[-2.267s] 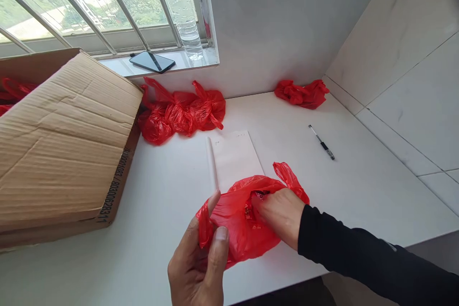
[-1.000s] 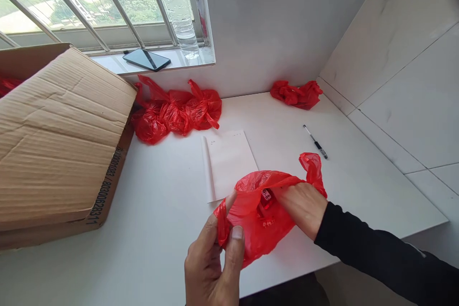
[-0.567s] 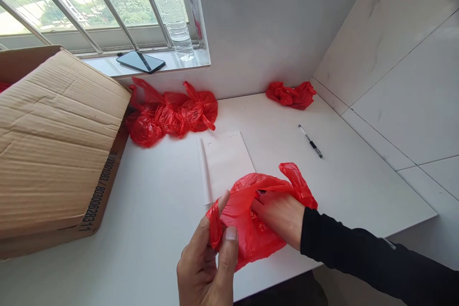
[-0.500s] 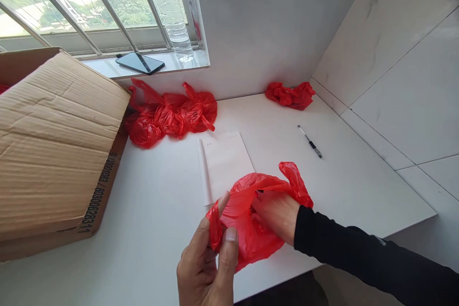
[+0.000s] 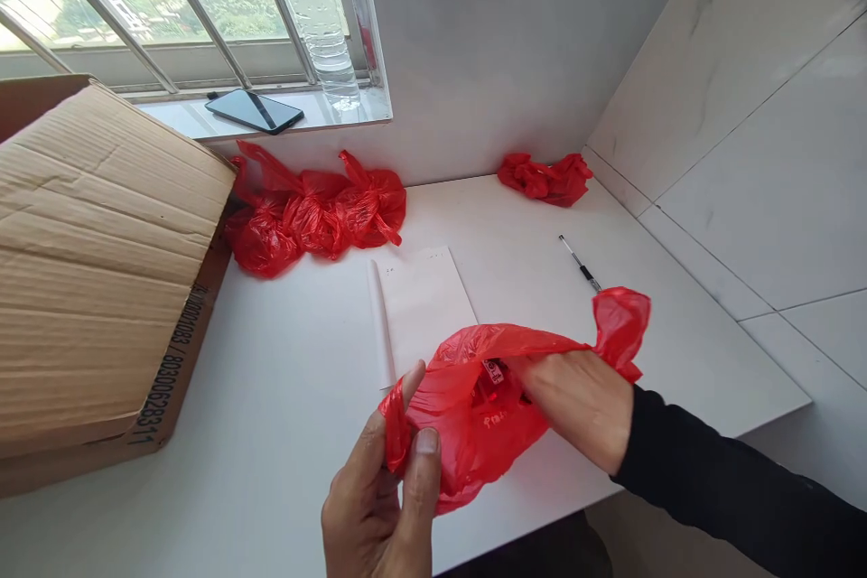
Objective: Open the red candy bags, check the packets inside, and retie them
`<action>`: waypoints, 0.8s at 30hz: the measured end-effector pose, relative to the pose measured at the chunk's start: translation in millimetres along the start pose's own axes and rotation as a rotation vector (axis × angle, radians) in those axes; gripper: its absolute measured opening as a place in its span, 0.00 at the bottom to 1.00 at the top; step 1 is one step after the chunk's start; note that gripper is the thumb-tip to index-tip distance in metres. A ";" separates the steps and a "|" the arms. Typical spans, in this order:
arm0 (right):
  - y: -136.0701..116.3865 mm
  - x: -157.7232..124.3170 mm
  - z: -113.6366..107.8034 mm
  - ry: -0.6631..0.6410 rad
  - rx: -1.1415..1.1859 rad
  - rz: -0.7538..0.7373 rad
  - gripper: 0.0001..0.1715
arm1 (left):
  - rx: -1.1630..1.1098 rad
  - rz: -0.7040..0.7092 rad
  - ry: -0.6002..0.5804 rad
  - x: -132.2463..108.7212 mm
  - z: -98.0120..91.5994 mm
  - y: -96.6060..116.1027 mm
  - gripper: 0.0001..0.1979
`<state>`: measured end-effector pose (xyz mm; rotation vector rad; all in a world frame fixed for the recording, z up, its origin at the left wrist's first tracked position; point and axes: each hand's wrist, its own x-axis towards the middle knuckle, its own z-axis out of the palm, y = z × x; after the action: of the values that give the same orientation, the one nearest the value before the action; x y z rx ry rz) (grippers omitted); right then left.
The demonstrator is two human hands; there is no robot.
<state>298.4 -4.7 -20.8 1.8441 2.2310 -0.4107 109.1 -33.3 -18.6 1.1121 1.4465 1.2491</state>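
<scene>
My left hand (image 5: 386,479) pinches a handle loop of a red plastic bag (image 5: 461,442), with the thumb and index finger closed around it. The bag's mouth gapes, held above the front edge of the table. Inside it, a dark item with a white printed label (image 5: 496,371) partly shows; its kind cannot be made out. My right hand (image 5: 575,393), in a black sleeve, reaches into the bag from the right, and its fingers are hidden by the plastic. The bag's other handle (image 5: 621,325) stands up beside the right wrist.
A cardboard box (image 5: 88,262) takes up the left of the white table (image 5: 291,433). Knotted red bags (image 5: 318,221) and a crumpled red bag (image 5: 545,179) lie along the wall. Behind the held bag are a notebook (image 5: 426,298) and pen (image 5: 579,262). A phone (image 5: 254,111) and bottle (image 5: 331,54) occupy the windowsill.
My right hand has drawn rightward, stretching the bag's mouth wider and exposing the labelled item inside. The right handle has shifted right. My left hand keeps its pinch on the loop.
</scene>
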 end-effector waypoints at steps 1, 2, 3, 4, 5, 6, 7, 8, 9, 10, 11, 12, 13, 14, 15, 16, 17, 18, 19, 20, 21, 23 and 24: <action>3.8 -2.8 -3.0 -0.050 -0.031 0.028 0.20 | 0.002 0.011 -0.003 0.1 1.1 -0.1 0.18; 6.6 -4.2 -4.6 -0.099 -0.065 0.051 0.22 | 0.000 0.022 -0.006 -0.1 2.7 0.2 0.18; 8.3 -4.1 -4.7 -0.138 -0.096 0.063 0.22 | -0.008 0.029 -0.005 -0.5 4.4 0.8 0.17; 8.9 -2.8 -3.3 -0.160 -0.120 0.063 0.22 | -0.021 0.028 -0.006 -1.2 6.1 1.6 0.16; 8.6 -0.6 -0.4 -0.170 -0.140 0.054 0.21 | -0.037 0.021 -0.011 -2.1 7.7 2.4 0.15; 7.5 2.1 3.7 -0.181 -0.155 0.037 0.20 | -0.053 0.010 -0.022 -3.2 9.0 3.2 0.15; 5.9 5.0 8.5 -0.188 -0.166 0.017 0.19 | -0.064 0.001 -0.038 -4.3 9.7 3.8 0.15; 4.0 7.8 13.8 -0.190 -0.176 -0.002 0.19 | -0.064 -0.008 -0.058 -5.5 10.1 4.0 0.16; 2.0 10.3 19.0 -0.191 -0.186 -0.016 0.19 | -0.054 -0.018 -0.078 -6.6 10.0 4.0 0.17; 0.2 12.5 23.8 -0.189 -0.195 -0.025 0.19 | -0.039 -0.032 -0.094 -7.4 9.7 3.6 0.18; -1.2 14.3 27.9 -0.188 -0.202 -0.033 0.19 | -0.024 -0.049 -0.103 -8.0 9.2 3.0 0.19; -2.2 15.8 31.0 -0.185 -0.207 -0.038 0.19 | -0.011 -0.067 -0.110 -8.3 8.7 2.3 0.20; -2.6 16.9 32.9 -0.182 -0.211 -0.045 0.19 | -0.004 -0.081 -0.115 -8.3 8.3 1.6 0.20; -2.4 17.6 33.5 -0.176 -0.213 -0.051 0.19 | -0.004 -0.087 -0.122 -8.1 8.1 1.0 0.21; -1.7 17.9 32.8 -0.168 -0.212 -0.053 0.19 | -0.007 -0.082 -0.130 -7.6 8.0 0.5 0.21; -0.3 17.7 30.8 -0.158 -0.207 -0.051 0.18 | -0.009 -0.068 -0.133 -7.0 8.1 0.2 0.21; 1.7 17.0 27.5 -0.147 -0.198 -0.041 0.18 | -0.010 -0.052 -0.131 -6.3 8.3 0.0 0.20; 4.0 15.9 23.2 -0.135 -0.187 -0.027 0.18 | -0.012 -0.036 -0.123 -5.7 8.6 0.0 0.20; 6.7 14.3 18.1 -0.124 -0.176 -0.010 0.19 | -0.015 -0.022 -0.109 -5.2 9.0 0.2 0.19; 9.5 12.5 12.8 -0.116 -0.167 0.013 0.19 | -0.019 -0.011 -0.096 -4.7 9.4 0.4 0.18; 12.2 10.7 7.7 -0.110 -0.154 0.041 0.19 | -0.022 -0.003 -0.092 -4.5 9.8 0.7 0.18; 16.6 7.7 0.3 -0.102 -0.128 0.091 0.19 | -0.028 0.007 -0.108 -4.3 10.7 1.3 0.18; 17.8 7.0 -1.0 -0.098 -0.120 0.102 0.19 | -0.028 0.013 -0.114 -4.3 11.1 1.5 0.18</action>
<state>314.6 5.2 -23.5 1.8248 2.0415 -0.3336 120.9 -35.3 -17.7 1.1564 1.3350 1.1921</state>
